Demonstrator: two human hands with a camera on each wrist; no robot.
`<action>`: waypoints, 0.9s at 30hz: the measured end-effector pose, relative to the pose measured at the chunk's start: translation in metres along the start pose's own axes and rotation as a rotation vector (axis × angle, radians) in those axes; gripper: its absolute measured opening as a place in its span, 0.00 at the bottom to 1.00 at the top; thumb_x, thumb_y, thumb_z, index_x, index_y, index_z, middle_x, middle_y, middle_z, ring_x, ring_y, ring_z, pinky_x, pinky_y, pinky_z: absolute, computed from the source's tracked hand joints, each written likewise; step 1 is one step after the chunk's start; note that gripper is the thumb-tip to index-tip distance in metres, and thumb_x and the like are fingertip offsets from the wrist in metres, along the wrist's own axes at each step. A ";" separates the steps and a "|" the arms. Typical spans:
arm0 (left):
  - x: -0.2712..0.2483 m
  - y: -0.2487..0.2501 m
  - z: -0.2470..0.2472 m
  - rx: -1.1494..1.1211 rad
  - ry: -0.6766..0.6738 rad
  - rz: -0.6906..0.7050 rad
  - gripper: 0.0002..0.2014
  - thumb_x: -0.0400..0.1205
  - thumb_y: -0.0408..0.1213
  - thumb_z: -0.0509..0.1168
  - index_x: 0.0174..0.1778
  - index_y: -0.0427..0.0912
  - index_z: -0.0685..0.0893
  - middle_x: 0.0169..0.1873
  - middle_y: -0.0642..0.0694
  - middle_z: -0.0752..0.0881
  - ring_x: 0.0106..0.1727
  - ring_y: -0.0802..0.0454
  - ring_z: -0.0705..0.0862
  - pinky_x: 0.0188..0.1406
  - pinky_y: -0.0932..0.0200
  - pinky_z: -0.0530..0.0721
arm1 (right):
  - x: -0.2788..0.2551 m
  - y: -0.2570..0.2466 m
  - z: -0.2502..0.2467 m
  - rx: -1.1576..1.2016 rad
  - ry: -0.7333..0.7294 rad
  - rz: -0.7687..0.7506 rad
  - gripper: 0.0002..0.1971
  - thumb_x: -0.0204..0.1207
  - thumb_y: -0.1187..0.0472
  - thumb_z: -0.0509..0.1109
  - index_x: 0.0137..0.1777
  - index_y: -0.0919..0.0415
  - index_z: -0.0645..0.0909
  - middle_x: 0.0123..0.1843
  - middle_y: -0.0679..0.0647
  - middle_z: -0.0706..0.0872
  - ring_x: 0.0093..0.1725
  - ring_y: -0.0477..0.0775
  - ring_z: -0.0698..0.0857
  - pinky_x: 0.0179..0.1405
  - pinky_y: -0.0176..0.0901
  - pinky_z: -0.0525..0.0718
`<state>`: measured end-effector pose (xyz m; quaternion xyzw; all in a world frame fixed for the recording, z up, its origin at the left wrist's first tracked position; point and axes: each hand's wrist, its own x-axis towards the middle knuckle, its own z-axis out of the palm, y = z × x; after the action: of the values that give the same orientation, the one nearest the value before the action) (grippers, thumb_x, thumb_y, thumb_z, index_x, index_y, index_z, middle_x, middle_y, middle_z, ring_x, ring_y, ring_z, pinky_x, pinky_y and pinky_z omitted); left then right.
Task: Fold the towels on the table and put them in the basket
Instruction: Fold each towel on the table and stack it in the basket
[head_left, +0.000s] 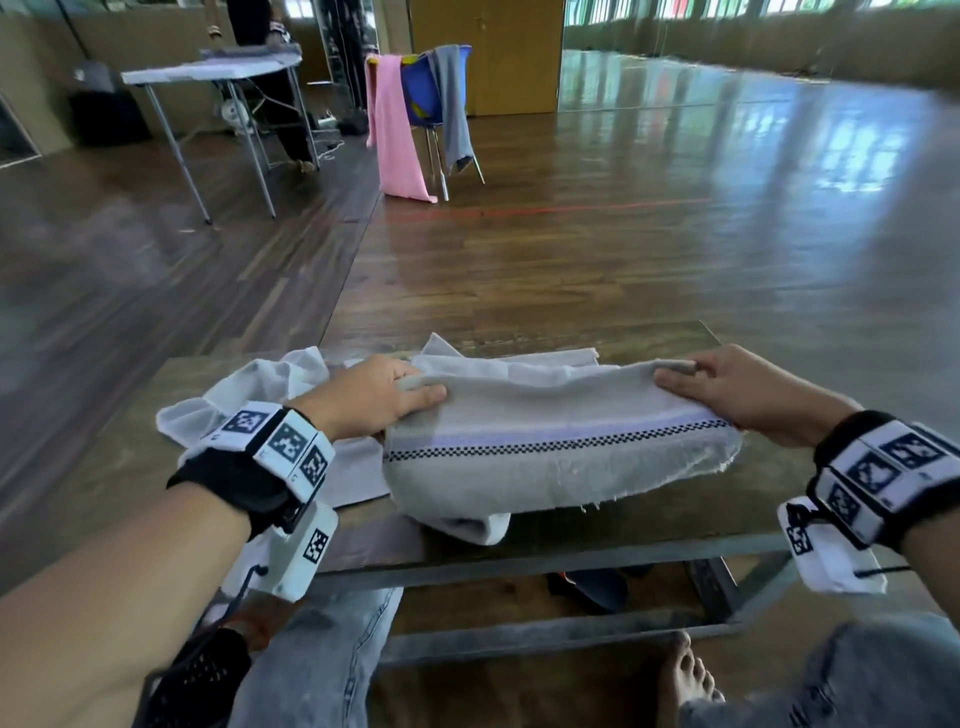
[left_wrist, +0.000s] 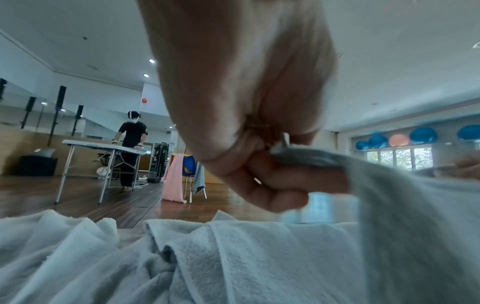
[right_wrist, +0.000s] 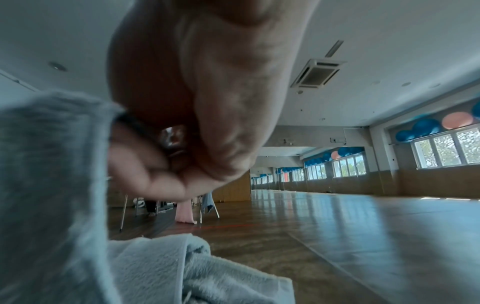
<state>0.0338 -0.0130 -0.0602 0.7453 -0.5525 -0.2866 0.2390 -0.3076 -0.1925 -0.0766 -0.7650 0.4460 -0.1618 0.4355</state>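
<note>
Grey towel (head_left: 545, 447) was held taut above the surface (head_left: 675, 525), pinched at its far corners by the left hand (head_left: 371, 397) and right hand (head_left: 737, 392), probably so the fold lined up evenly. Basket wasn't spotted.

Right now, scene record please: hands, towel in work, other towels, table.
left hand: pinches the grey towel's left top corner
right hand: pinches its right top corner
grey towel: lifted between the hands, checkered stripe facing the person, lower part lies on the table
white towels: crumpled behind and left of it
table: low, dark wood
basket: not in view
</note>
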 end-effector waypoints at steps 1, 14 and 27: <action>0.014 -0.005 -0.002 0.017 0.069 0.006 0.23 0.82 0.53 0.68 0.56 0.33 0.88 0.44 0.36 0.92 0.44 0.36 0.90 0.47 0.43 0.88 | 0.016 0.004 0.004 -0.041 0.076 -0.015 0.19 0.80 0.44 0.74 0.51 0.63 0.90 0.36 0.62 0.91 0.32 0.62 0.89 0.35 0.57 0.86; 0.207 -0.051 -0.008 0.345 0.269 0.031 0.19 0.87 0.44 0.64 0.45 0.30 0.90 0.65 0.38 0.85 0.57 0.38 0.85 0.55 0.49 0.79 | 0.212 0.038 0.031 -0.446 0.286 -0.130 0.04 0.77 0.58 0.78 0.42 0.56 0.91 0.38 0.57 0.88 0.36 0.55 0.85 0.35 0.38 0.79; 0.207 -0.062 0.005 0.378 0.185 0.046 0.20 0.87 0.41 0.64 0.40 0.25 0.87 0.42 0.28 0.88 0.42 0.32 0.86 0.41 0.42 0.79 | 0.213 0.052 0.041 -0.523 0.180 -0.262 0.15 0.79 0.61 0.73 0.30 0.59 0.83 0.29 0.56 0.85 0.37 0.63 0.82 0.40 0.51 0.82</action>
<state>0.1199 -0.1945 -0.1391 0.7872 -0.5889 -0.1028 0.1512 -0.1926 -0.3576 -0.1718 -0.8848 0.4067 -0.1637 0.1579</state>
